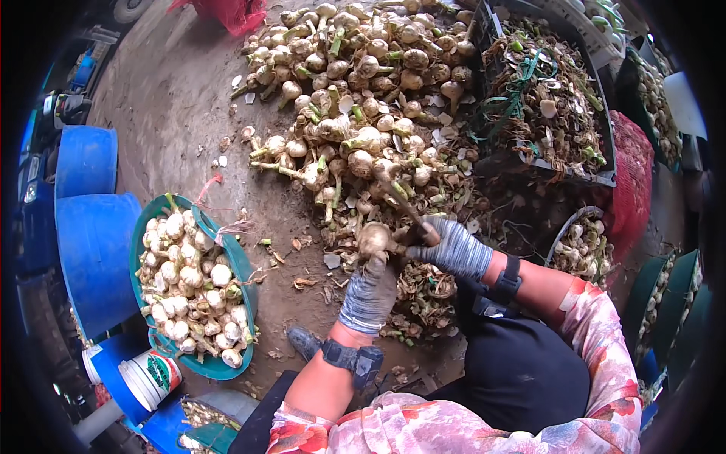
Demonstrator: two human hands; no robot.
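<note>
My left hand [369,293], in a grey striped work glove, is closed around a garlic bulb [373,239] with its stem toward the right. My right hand [458,248], gloved alike, grips the handle of a knife [408,206]; its dark blade slants up and to the left, beyond the bulb. The right fingers are close to the stem, and whether they touch it I cannot tell. Just past my hands spreads a large pile of untrimmed garlic bulbs [363,140] on the ground. Cut stems and leaf scraps [423,291] lie beneath my hands.
A green tub [248,284] of trimmed garlic stands at the left, beside blue barrels [94,250] and a white bucket [151,378]. At the far right is a black crate [601,113] of trimmings, next to a red mesh sack [631,178]. Another garlic-filled container [558,236] sits right of my right hand.
</note>
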